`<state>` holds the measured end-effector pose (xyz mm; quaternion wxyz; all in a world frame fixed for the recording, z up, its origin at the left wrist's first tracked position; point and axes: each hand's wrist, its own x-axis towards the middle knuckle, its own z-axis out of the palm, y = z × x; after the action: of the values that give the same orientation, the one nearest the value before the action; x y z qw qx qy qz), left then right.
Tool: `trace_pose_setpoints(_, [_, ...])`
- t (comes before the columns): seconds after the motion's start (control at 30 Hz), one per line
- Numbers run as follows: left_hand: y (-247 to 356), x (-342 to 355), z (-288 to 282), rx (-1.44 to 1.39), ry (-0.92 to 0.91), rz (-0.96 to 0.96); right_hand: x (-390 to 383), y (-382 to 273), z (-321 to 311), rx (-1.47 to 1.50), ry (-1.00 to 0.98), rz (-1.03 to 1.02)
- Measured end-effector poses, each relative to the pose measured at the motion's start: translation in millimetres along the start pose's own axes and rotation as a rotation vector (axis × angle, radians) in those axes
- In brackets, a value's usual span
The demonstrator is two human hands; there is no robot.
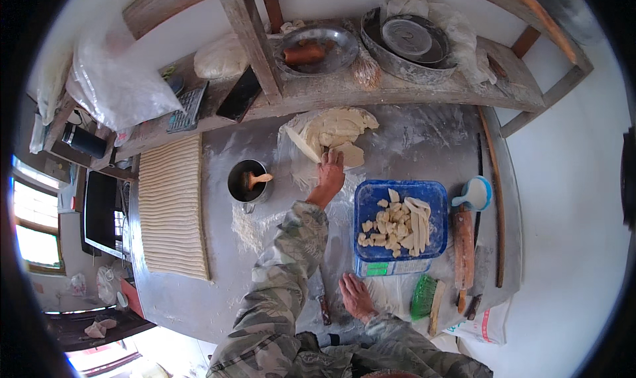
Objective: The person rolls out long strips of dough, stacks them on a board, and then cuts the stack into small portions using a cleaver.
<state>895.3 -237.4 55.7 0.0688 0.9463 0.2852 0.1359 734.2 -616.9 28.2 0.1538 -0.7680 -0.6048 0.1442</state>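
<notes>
Cream dough (346, 122), left fingers (332, 160) seemingly curled

The dough (343, 121) looks matt and uneven, the table (424, 153) dull metal, the shelf (318, 98) rough matt wood, the tub (438, 235) glossy plastic, the bag (114, 83) shiny crinkled plastic, the sleeve (288, 255) matt cloth.

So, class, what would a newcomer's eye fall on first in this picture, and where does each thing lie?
Probably the long pale strips, packed side by side at the left end of the grey worktop. Next, the bright blue tray right of centre, holding pale pieces. Then the soft dough at the worktop's far side, with the left hand at its near edge.
</notes>
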Motion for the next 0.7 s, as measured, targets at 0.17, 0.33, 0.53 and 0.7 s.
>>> trace_pose_setpoints(0.17, [0, 19, 26, 0.076, 0.077, -0.006, 1, 5, 1, 0.031, -0.043, 0.015])
trace_pose_setpoints(0.33, [-5, 27, 19, -0.002, -0.150, -0.068, 5, 11, 1, 0.051, -0.042, 0.005])
trace_pose_setpoints(0.53, [-21, 67, -7, -0.122, 0.122, -0.001, 3, 13, 2, 0.051, -0.038, 0.021])
trace_pose_setpoints(0.7, [-86, 138, -10, -0.135, -0.235, -0.286, 6, 12, -2, 0.028, -0.047, -0.016])
